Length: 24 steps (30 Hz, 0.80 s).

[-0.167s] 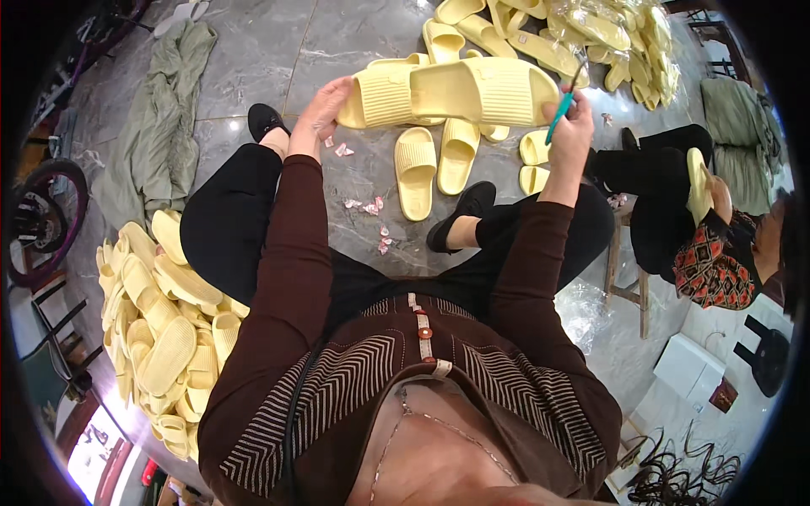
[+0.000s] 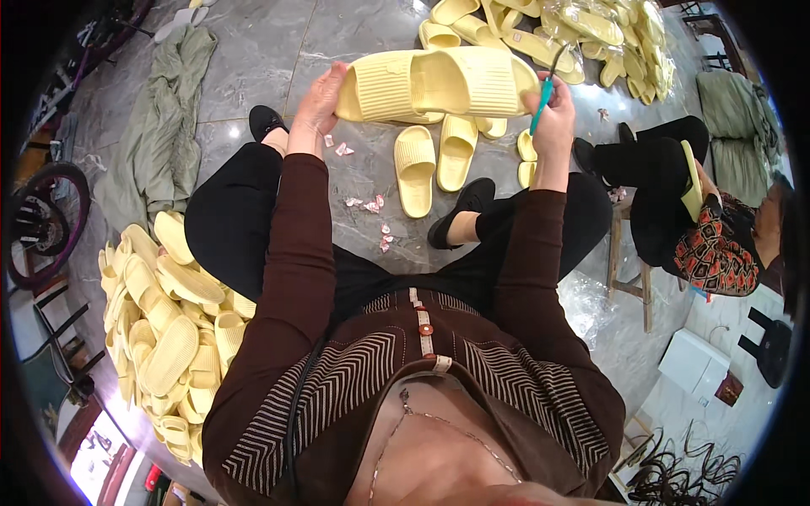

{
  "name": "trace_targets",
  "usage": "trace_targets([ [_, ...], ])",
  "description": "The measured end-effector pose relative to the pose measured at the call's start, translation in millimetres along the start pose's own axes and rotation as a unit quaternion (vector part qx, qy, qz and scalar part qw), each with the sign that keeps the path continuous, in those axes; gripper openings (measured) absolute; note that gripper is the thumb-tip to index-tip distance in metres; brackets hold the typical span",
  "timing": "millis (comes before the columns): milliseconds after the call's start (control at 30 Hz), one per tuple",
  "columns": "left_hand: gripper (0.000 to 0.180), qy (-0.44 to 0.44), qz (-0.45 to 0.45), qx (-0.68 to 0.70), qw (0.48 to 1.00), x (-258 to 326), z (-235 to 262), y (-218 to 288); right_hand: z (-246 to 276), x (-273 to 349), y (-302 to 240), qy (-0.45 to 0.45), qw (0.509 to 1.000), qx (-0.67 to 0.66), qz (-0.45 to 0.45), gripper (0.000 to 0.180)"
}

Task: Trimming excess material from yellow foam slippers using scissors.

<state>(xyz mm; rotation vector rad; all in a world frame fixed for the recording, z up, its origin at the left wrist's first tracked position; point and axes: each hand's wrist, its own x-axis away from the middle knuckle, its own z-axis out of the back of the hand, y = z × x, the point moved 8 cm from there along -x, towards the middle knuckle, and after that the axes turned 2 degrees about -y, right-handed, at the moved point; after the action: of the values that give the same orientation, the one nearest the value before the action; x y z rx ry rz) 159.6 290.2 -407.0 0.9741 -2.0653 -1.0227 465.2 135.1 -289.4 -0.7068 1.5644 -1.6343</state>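
Note:
A pair of ribbed yellow slide slippers (image 2: 384, 84) spans the space between my hands, held end to end above the floor. My left hand (image 2: 316, 103) is closed on the pair's left end. At the other end, my right hand (image 2: 554, 126) grips the slipper and also a teal-handled tool (image 2: 541, 110). This tool has a thin, dark, curved tip pointing up; its exact kind is unclear. Just below the held pair, a single yellow slipper (image 2: 415, 173) lies on the floor with another slipper (image 2: 457, 152) beside it. Part of my right fingers is hidden behind the tool.
A heap of yellow slippers (image 2: 169, 346) rises by my left leg. More slippers (image 2: 591, 29), some under clear plastic, lie far right. Pinkish paper scraps (image 2: 371, 204) dot the tiles. At right sits a co-worker (image 2: 717, 257) holding a slipper (image 2: 690, 185), near a wooden stool (image 2: 629, 287).
Both my hands and the slipper pair have shifted slightly left and away from me. The co-worker's slipper has tilted and lowered a little.

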Motion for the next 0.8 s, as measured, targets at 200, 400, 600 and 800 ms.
trace_targets([
  [200,0.055,-0.012,-0.028,-0.035,0.999,14.2,-29.2,25.2,-6.9,-0.8,-10.8,-0.026,0.999,-0.032,0.036,0.035],
  [400,0.054,-0.025,-0.059,-0.071,0.995,16.1,-34.8,22.6,-18.2,-3.9,-3.7,-0.043,0.997,0.036,0.050,0.037],
  [600,0.044,-0.057,-0.026,-0.069,0.996,31.2,-51.8,31.3,-21.3,-17.9,55.8,-0.067,0.998,-0.011,0.005,0.035],
  [800,0.030,0.187,-0.097,-0.276,0.938,84.3,-29.0,111.9,-57.2,-28.2,124.7,-0.105,0.978,-0.129,-0.126,0.035],
])
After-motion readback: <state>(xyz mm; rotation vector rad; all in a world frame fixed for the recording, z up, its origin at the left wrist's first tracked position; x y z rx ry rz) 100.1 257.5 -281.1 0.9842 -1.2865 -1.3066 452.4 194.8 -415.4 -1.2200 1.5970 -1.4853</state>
